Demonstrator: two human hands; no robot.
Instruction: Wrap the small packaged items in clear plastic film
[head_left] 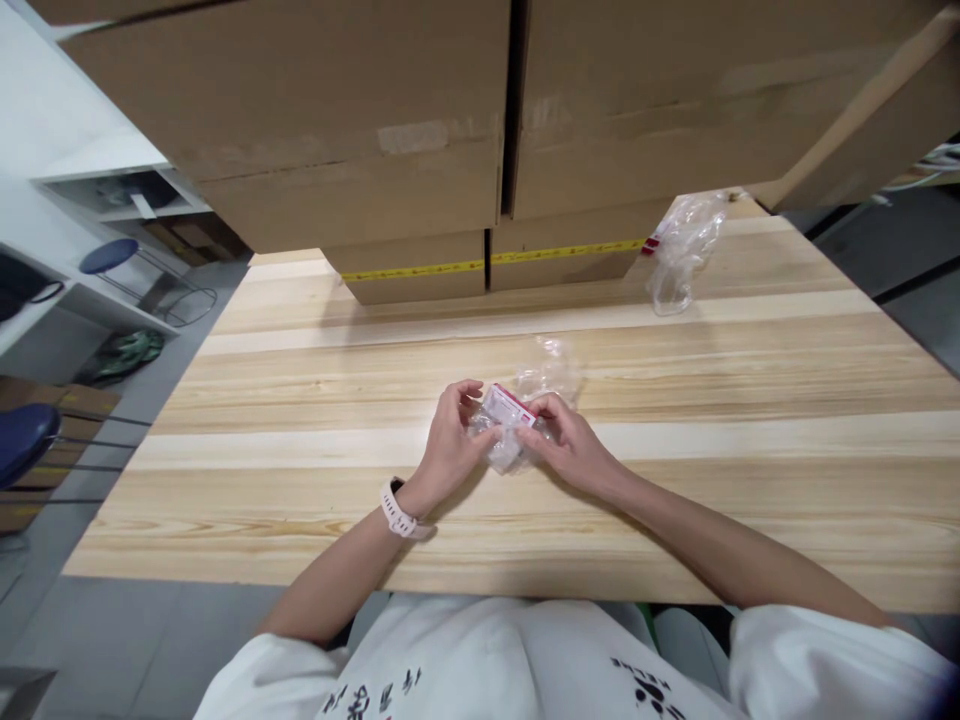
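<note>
Near the middle of the table, a small white box with a red edge (509, 405) is held between my two hands, partly in crinkled clear plastic wrapping (504, 455). My left hand (454, 430) is closed on the wrapping at the box's left side, thumb pressed to the plastic and fingers curled. My right hand (568, 445) pinches the box at its right end, with the thumb in front and the forefinger behind. Just beyond the right hand lies more crumpled clear plastic (551, 368) on the table. Print on the box is too small to read.
Large cardboard boxes (337, 130) are stacked along the far side of the wooden table (247, 430). A clear plastic bag (688, 245) lies at the back right, beside a small red-and-white piece (650, 245). Blue stools (110, 256) and shelves stand at the left.
</note>
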